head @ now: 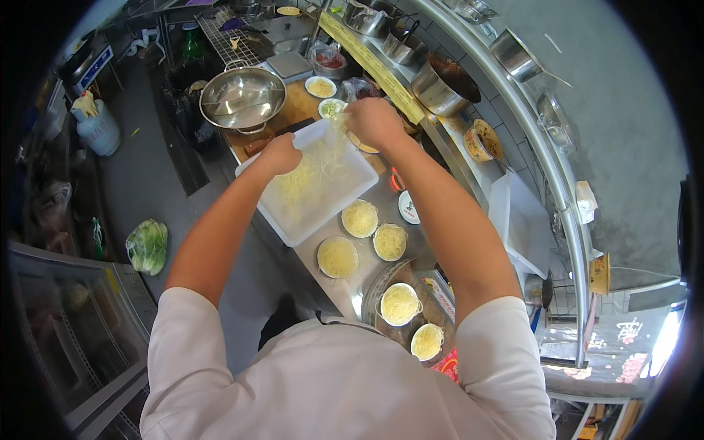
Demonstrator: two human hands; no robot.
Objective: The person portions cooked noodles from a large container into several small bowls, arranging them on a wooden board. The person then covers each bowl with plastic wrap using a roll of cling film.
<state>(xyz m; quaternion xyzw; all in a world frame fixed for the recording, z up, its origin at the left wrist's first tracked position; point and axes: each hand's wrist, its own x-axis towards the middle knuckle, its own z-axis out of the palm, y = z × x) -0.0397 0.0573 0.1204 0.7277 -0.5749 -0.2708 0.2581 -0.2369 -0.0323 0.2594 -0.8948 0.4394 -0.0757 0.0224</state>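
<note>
My left hand [283, 156] grips the near-left rim of a white plastic tray [357, 181]. Thin pale yellow shreds [300, 184], potato or noodles, lie loose in it. Over the tray's far corner, my right hand [375, 122] is closed around a bunch of shreds [338, 129], and strands hang from it into the tray. Close to the tray stand bowls heaped with the same shreds: one [359, 218] by its corner, another [390, 242] to the right, and a third [337, 257] nearer me. Two more, a bowl [400, 304] and another bowl [427, 341], sit closer to my body.
A divided steel pot [243, 99] stands beyond my left hand. Small bowls of yellow strips [320, 87] and chopped greens [332, 109] sit behind the tray. Right of it lie red-handled scissors [396, 180]. A shelf holds a saucepot [444, 85]. Wrapped cabbage [147, 247] is left.
</note>
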